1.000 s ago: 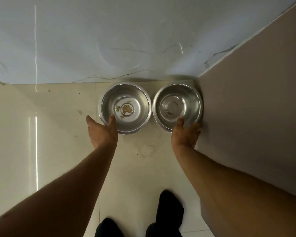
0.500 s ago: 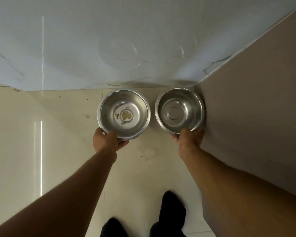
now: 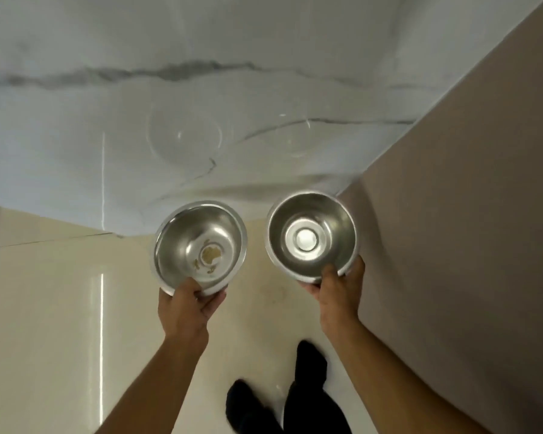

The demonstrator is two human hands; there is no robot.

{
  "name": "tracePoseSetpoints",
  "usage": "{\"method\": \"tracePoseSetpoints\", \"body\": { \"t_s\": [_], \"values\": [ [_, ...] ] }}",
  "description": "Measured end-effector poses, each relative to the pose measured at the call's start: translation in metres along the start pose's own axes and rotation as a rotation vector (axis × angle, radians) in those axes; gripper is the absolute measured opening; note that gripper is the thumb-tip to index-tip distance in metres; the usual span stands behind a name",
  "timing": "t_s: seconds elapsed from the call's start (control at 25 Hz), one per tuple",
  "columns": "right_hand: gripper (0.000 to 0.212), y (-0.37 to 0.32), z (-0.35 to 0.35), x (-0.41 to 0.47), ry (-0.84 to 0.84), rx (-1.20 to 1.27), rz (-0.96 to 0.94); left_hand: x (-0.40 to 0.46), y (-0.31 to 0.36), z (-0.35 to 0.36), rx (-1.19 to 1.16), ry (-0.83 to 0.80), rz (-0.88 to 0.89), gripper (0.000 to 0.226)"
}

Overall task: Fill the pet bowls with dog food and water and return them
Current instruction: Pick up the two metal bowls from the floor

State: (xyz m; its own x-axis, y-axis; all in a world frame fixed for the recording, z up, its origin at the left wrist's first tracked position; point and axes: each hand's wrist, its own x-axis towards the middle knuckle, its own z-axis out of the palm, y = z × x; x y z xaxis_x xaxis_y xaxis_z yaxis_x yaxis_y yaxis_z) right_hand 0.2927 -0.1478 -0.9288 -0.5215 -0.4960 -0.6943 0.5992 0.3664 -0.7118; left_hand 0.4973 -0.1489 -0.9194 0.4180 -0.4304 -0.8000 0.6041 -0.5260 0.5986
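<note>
While the left hand (image 3: 182, 311) grips the near rim of a round steel bowl with brown food residue (image 3: 200, 245), the right hand (image 3: 337, 292) holds a clean round steel bowl (image 3: 311, 236) likewise, both above the beige tiled floor (image 3: 60, 308).

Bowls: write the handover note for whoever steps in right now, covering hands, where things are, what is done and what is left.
Left hand: gripping the near rim of the left bowl, held up off the floor and tilted. It holds only a few brown crumbs at the bottom.
Right hand: gripping the near rim of the right bowl, also held up; it looks empty and dry.
Place: the corner where the marble wall meets the beige panel, above the tiled floor.
Done: both bowls are in hand.
Left: put dog food in one, water in the other, and set both back in this corner. No food or tap in view.
</note>
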Motion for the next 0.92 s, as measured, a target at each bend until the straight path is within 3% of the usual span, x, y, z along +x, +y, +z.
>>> {"method": "tracePoseSetpoints", "body": {
  "t_s": [0.48,0.76,0.92],
  "values": [
    [0.052,-0.226,-0.008,-0.305,-0.192,0.044,-0.176,-0.314,0.193,-0.041,0.056,-0.306,0.213,0.039],
    [0.054,-0.309,-0.036,-0.390,-0.322,0.028,-0.296,-0.411,0.244,-0.073,-0.034,-0.455,0.302,0.033],
    [0.050,-0.328,-0.049,-0.403,-0.302,0.005,-0.340,-0.424,0.254,-0.074,-0.027,-0.484,0.345,0.034]
  ]
}}
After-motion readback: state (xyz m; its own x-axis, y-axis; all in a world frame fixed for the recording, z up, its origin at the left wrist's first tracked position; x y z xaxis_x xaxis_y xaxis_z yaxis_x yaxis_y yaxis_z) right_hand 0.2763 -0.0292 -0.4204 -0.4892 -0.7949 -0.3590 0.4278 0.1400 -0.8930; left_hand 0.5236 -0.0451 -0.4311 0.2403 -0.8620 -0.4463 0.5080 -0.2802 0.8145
